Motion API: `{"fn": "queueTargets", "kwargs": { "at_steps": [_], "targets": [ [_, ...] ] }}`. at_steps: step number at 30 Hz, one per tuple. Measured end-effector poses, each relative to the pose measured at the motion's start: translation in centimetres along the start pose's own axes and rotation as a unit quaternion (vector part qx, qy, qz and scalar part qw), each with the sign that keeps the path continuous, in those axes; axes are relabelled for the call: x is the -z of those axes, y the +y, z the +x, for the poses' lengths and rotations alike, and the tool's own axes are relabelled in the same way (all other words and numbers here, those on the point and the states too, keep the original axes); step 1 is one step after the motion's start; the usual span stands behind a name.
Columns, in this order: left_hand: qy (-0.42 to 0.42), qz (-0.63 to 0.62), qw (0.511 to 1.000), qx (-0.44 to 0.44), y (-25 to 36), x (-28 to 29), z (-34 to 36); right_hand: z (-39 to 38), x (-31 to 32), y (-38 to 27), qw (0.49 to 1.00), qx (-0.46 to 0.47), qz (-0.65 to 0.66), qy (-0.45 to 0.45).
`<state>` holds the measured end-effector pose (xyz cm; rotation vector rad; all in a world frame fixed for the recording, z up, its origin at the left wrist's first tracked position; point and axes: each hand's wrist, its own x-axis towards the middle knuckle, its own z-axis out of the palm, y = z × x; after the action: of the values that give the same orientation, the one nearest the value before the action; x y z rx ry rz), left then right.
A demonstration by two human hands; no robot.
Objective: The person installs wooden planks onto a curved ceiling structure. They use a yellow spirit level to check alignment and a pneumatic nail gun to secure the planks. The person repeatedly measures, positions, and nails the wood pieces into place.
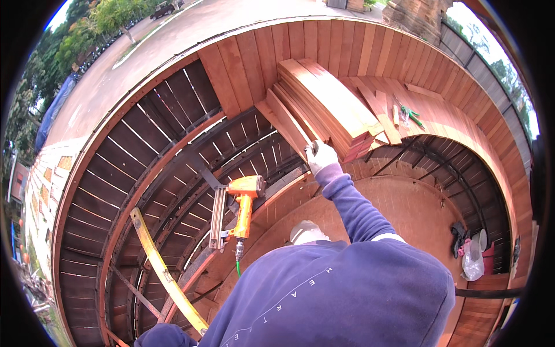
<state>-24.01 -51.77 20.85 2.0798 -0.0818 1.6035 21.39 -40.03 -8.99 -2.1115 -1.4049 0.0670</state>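
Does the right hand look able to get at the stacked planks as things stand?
Probably yes: the right hand is close beside the stacked planks, with nothing visible blocking the way, though it seems occupied at the end of a separate plank.

text: white spaced lettering point(293, 294) | on: navy sweatshirt point(381, 283) | layout: slanting row
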Motion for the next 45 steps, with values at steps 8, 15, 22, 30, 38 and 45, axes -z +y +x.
{"fn": "queueTargets", "kwargs": {
  "at_steps": [8, 15, 22, 30, 38, 45],
  "targets": [
    [0.063, 0.063, 0.943, 0.32, -12.1, -2.1, -1.5, -5.3, 2.1, -4.1, 0.8, -0.116, 0.58, -0.103],
    [0.287, -0.059, 0.819, 0.494, -30.3, -10.1, -3.1, -1.0, 1.5, -6.2, 0.888, 0.419, 0.189, -0.01],
    [0.22, 0.189, 0.784, 0.549, -42.6, -8.8, -8.3, 4.0, -3.0, -5.1, 0.878, 0.452, 0.158, -0.006],
    [0.304, 0.113, 0.82, 0.471, -46.2, -5.9, -7.4, 5.2, -5.0, -4.1, 0.881, 0.377, 0.224, -0.178],
    [0.192, 0.173, 0.842, 0.472, -56.7, 2.2, -8.2, 4.3, -7.4, -2.7, 0.805, 0.354, -0.004, -0.476],
    [0.17, 0.292, 0.761, 0.554, -60.5, 1.1, -9.3, 4.6, -7.1, -2.8, 0.814, 0.325, -0.012, -0.48]
  ]
}}
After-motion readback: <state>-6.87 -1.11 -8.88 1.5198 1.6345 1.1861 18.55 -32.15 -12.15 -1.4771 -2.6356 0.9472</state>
